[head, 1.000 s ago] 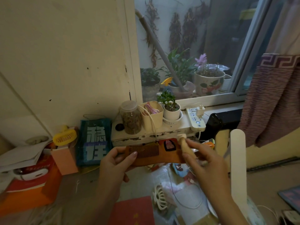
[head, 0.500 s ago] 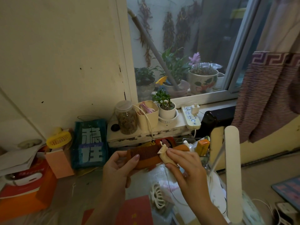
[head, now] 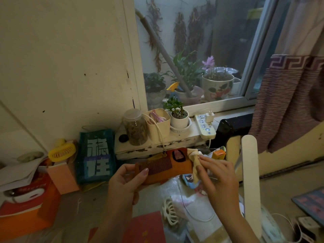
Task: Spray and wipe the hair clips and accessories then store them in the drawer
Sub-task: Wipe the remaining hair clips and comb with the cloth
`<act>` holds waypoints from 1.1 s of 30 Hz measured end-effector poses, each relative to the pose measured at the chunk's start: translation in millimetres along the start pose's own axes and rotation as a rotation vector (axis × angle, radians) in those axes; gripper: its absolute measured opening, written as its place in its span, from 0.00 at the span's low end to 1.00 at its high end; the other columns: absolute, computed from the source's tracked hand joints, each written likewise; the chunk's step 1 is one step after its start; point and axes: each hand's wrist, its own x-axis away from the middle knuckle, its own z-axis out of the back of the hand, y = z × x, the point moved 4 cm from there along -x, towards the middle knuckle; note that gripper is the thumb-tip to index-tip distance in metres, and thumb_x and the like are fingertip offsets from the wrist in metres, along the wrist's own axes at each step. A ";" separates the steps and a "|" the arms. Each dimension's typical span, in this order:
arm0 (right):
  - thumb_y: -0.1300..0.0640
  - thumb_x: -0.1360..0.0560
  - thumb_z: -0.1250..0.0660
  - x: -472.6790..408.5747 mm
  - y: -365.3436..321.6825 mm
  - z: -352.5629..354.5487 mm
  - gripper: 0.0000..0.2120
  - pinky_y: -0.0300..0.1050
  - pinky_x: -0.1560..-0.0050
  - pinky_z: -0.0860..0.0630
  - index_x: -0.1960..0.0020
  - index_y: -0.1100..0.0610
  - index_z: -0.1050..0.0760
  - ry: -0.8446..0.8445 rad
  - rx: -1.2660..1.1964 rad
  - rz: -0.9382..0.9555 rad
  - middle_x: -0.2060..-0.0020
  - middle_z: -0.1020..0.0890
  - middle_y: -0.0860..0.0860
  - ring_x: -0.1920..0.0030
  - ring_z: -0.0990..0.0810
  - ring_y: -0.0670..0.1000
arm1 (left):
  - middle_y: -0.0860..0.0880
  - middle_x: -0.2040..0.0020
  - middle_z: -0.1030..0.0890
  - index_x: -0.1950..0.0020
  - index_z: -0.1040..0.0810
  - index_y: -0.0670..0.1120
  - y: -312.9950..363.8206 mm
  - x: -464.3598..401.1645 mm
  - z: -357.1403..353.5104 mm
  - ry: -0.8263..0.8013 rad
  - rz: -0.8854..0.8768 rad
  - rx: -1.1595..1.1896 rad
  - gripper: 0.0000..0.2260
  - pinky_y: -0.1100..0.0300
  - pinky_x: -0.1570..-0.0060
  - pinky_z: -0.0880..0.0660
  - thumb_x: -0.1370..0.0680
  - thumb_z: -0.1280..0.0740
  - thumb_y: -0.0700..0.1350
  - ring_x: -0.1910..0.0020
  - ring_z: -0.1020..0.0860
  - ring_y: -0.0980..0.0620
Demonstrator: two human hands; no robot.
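Claw clip point(head: 169, 213): cream, lies on the worktop point(head: 73, 213) below & between both hands, touched by neither
Red booklet point(head: 145, 228): flat on worktop at bottom edge, just left of claw clip
Left hand point(head: 126, 183): grips the left end of the comb, thumb on the front face by the teeth, fingers curled behind
Comb point(head: 158, 166): orange-brown wood, held level betw the two hands above the worktop clutter; teeth on left half, small painted figure on right half
Right hand point(head: 220, 178): pinches the cloth w/ thumb & fingers, pressing it onto the comb's right end
Cloth point(head: 194, 159): cream, bunched, draped over comb's right end, tail hanging under the fingers
White slat point(head: 249, 181): upright, just right of right hand
Left side: orange box point(head: 26, 214), pink box point(head: 62, 178), yellow mini fan point(head: 61, 152), teal bag point(head: 96, 156) w/ white characters leaning on wall
Sill shelf point(head: 154, 146): behind the comb; carries glass jar point(head: 135, 128), cream bin point(head: 158, 124), small potted plant point(head: 178, 114), power strip point(head: 205, 126) w/ charger plugged in
Far: window point(head: 201, 50) w/ bigger flowerpots outside, purple curtain point(head: 291, 102) at right
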 end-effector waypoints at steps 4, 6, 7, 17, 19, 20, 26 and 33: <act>0.51 0.28 0.31 -4.3 10.5 8.1 0.08 0.20 0.49 0.37 0.51 0.51 0.19 0.056 -0.030 -0.171 0.54 0.19 0.43 0.50 0.23 0.52 | 0.51 0.70 0.18 0.58 0.25 0.41 -5.7 -2.2 4.1 0.040 -0.010 -0.019 0.04 0.67 0.85 0.39 0.28 0.31 0.36 0.80 0.29 0.58; 0.55 0.28 0.29 -7.1 9.5 12.0 0.07 0.21 0.49 0.37 0.50 0.51 0.19 0.111 -0.058 -0.202 0.54 0.18 0.45 0.49 0.23 0.51 | 0.49 0.69 0.17 0.59 0.25 0.41 -7.3 -2.8 6.2 0.066 -0.012 -0.005 0.04 0.67 0.85 0.39 0.28 0.30 0.36 0.78 0.27 0.58; 0.53 0.28 0.29 -8.7 5.1 11.6 0.08 0.22 0.49 0.36 0.50 0.52 0.19 0.120 -0.068 -0.185 0.54 0.18 0.45 0.50 0.23 0.50 | 0.49 0.69 0.17 0.59 0.25 0.42 -7.8 -2.9 6.2 0.076 -0.014 -0.006 0.04 0.67 0.85 0.39 0.28 0.30 0.36 0.78 0.26 0.58; 0.46 0.27 0.35 13.4 -36.3 -29.9 0.13 0.28 0.45 0.36 0.47 0.49 0.19 -0.049 -0.158 0.019 0.52 0.20 0.39 0.47 0.29 0.42 | 0.48 0.67 0.17 0.58 0.24 0.41 -10.9 2.4 -4.2 0.079 -0.059 -0.063 0.04 0.66 0.84 0.38 0.28 0.29 0.37 0.71 0.28 0.47; 0.46 0.28 0.35 13.3 -32.8 -29.1 0.13 0.28 0.46 0.35 0.47 0.49 0.19 -0.046 -0.145 0.035 0.53 0.20 0.38 0.46 0.30 0.41 | 0.49 0.68 0.17 0.57 0.24 0.41 -11.2 2.7 -2.6 0.074 -0.050 -0.063 0.04 0.66 0.84 0.38 0.28 0.30 0.37 0.73 0.31 0.47; 0.46 0.28 0.35 13.0 -30.8 -28.0 0.13 0.29 0.46 0.34 0.48 0.50 0.19 -0.042 -0.149 0.042 0.53 0.20 0.38 0.46 0.31 0.41 | 0.50 0.69 0.18 0.57 0.24 0.40 -11.6 3.0 -2.5 0.069 -0.039 -0.062 0.04 0.66 0.85 0.39 0.28 0.30 0.37 0.75 0.32 0.49; 0.45 0.27 0.35 11.9 -11.3 -17.6 0.12 0.46 0.55 0.26 0.48 0.48 0.20 -0.007 -0.128 0.013 0.54 0.20 0.36 0.47 0.31 0.40 | 0.52 0.72 0.20 0.56 0.25 0.39 -12.4 5.4 -1.6 0.044 -0.002 -0.028 0.04 0.67 0.85 0.40 0.28 0.30 0.36 0.81 0.34 0.55; 0.44 0.28 0.35 6.1 12.6 3.4 0.07 0.41 0.59 0.25 0.51 0.39 0.24 -0.023 -0.171 -0.144 0.54 0.23 0.29 0.51 0.26 0.41 | 0.52 0.74 0.20 0.58 0.25 0.40 -8.7 6.7 -1.4 0.037 -0.014 -0.008 0.03 0.68 0.86 0.41 0.27 0.31 0.35 0.83 0.31 0.59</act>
